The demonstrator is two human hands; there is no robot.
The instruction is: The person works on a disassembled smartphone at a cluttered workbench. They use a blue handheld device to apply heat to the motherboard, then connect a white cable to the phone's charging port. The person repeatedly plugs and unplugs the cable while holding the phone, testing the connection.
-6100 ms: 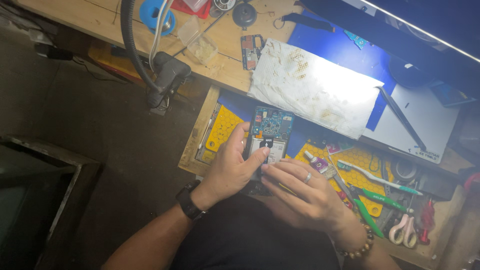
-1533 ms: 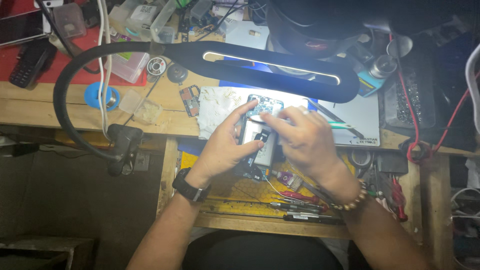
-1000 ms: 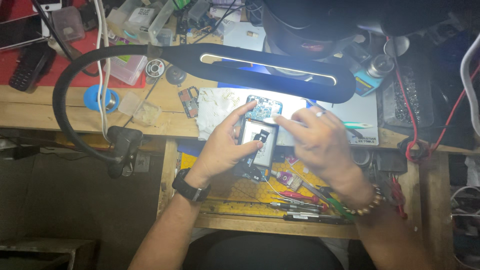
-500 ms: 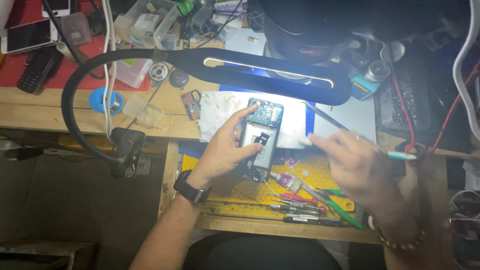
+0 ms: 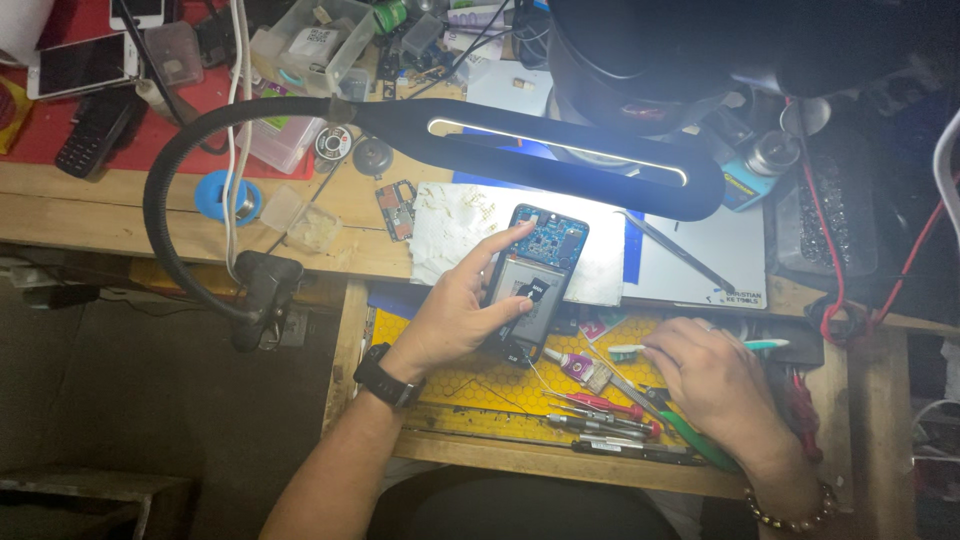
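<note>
Left wrist: black wristwatch [image 5: 387, 377], dark strap. Right wrist: brown beaded bracelet [image 5: 790, 512]. Both forearms bare, unsleeved.

My left hand [image 5: 462, 312] sits at frame centre, forearm rising from the lower left, wrist banded in black. Fingers are curled in a grip, index finger extended toward the upper right, thumb pressed inward. My right hand [image 5: 712, 378] lies at lower right, palm down, knuckles up, fingers bent and pinched together toward the left, a beaded band at the wrist.
</note>
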